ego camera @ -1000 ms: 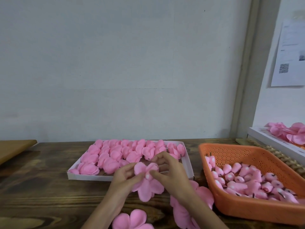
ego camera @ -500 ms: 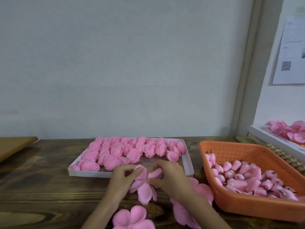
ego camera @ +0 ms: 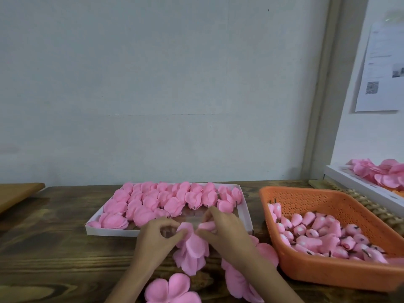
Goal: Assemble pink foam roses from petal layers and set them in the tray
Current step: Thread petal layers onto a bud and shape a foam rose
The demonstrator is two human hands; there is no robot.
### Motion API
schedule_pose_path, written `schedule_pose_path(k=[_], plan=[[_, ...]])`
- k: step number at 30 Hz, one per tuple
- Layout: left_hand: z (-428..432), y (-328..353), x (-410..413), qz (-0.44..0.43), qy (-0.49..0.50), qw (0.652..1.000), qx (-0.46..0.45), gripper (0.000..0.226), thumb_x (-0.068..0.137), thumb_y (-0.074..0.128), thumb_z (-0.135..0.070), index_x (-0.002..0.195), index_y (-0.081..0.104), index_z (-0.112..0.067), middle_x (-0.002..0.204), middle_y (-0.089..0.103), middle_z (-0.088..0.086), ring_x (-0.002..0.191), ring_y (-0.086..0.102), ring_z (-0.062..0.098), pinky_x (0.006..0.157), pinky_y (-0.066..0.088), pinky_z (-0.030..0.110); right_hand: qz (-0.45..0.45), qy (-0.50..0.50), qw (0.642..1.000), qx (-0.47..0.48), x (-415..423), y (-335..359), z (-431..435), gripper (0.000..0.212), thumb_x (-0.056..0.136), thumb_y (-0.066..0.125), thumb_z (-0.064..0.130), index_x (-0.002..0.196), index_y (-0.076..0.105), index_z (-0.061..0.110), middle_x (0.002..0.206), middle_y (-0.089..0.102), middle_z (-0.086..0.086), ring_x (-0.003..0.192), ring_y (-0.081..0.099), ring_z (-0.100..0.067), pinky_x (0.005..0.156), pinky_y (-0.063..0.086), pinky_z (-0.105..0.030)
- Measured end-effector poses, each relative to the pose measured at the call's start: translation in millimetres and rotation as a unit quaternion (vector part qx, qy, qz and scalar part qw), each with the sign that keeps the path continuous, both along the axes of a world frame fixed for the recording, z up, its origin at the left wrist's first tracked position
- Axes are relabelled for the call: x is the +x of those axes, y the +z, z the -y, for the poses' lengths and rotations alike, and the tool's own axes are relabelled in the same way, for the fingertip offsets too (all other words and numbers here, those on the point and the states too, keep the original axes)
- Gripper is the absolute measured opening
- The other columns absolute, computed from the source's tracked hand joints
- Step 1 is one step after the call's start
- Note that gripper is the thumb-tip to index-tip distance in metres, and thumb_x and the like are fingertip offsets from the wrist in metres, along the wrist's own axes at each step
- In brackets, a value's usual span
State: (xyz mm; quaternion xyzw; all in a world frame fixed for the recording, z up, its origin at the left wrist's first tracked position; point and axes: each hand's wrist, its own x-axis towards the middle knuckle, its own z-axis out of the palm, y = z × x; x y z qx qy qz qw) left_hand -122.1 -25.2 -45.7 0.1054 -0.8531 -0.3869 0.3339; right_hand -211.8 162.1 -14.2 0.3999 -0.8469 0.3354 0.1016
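While left hand (ego camera: 156,239) and right hand (ego camera: 228,234) pinch it, rose (ego camera: 192,251) droops below their grip

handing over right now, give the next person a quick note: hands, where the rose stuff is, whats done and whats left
Hands: left hand and right hand both pinch the top of a half-built rose, just in front of the white tray.
Parts: rose buds are in the orange basket on the right. Loose petal layers lie on the table near the wrists.
Done: finished roses fill most of the tray; its front right part is bare.
Left: finish wrapping this rose and set it in that gap, then probably carry on with the remaining buds.
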Motion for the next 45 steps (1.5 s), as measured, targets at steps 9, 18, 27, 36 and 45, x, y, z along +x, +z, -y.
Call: schedule_pose_path(k=[9,18,27,36,45], plan=[[-4.3,6.5,0.6,-0.022,-0.002,0.999,0.036,0.022,0.078,0.084,-0.006,0.070,0.077,-0.026,0.073,0.070,-0.012,0.071,0.066,0.010,0.065,0.054,0.034,0.007,-0.018,1.000,0.015,2.8,-0.6,-2.2,0.030,0.094,0.064,0.046,0.102,0.056,0.018,0.089,0.065,0.003,0.083,0.062,-0.018,0.073,0.055,-0.038],[-8.8,8.9,0.4,-0.109,-0.029,0.984,0.137,0.024,0.094,0.064,-0.006,0.080,0.065,-0.026,0.078,0.068,0.000,0.074,0.066,0.013,0.062,0.055,0.025,0.014,-0.048,0.998,-0.041,1.8,1.9,-2.4,0.027,0.093,0.066,0.049,0.091,0.049,0.027,0.082,0.069,0.007,0.075,0.064,-0.012,0.063,0.050,-0.026],[-3.2,5.6,-3.0,-0.063,-0.019,0.951,0.303,0.013,0.096,0.068,-0.030,0.101,0.068,-0.019,0.103,0.074,0.004,0.103,0.068,0.026,0.090,0.053,0.049,0.136,0.007,0.974,-0.183,2.4,13.6,-3.0,0.052,0.081,0.069,0.065,0.079,0.058,0.014,0.068,0.065,-0.011,0.060,0.061,-0.027,0.061,0.052,-0.047],[-5.1,5.2,-4.5,-0.059,-0.080,0.939,0.331,0.025,0.092,0.072,-0.031,0.109,0.070,-0.014,0.098,0.075,0.014,0.094,0.072,0.034,0.074,0.060,0.043,0.284,0.173,0.902,-0.275,6.5,21.5,-1.2,0.021,0.085,0.076,0.045,0.095,0.077,0.027,0.090,0.076,-0.004,0.084,0.073,-0.019,0.072,0.061,-0.032],[-6.6,5.1,-6.6,-0.086,-0.129,0.931,0.329,0.021,0.087,0.076,-0.034,0.101,0.073,-0.019,0.101,0.078,0.017,0.094,0.075,0.037,0.074,0.063,0.045,0.304,0.212,0.882,-0.291,6.3,19.1,1.3,0.018,0.086,0.079,0.027,0.103,0.079,0.020,0.097,0.079,-0.003,0.092,0.075,-0.016,0.074,0.059,-0.025]])
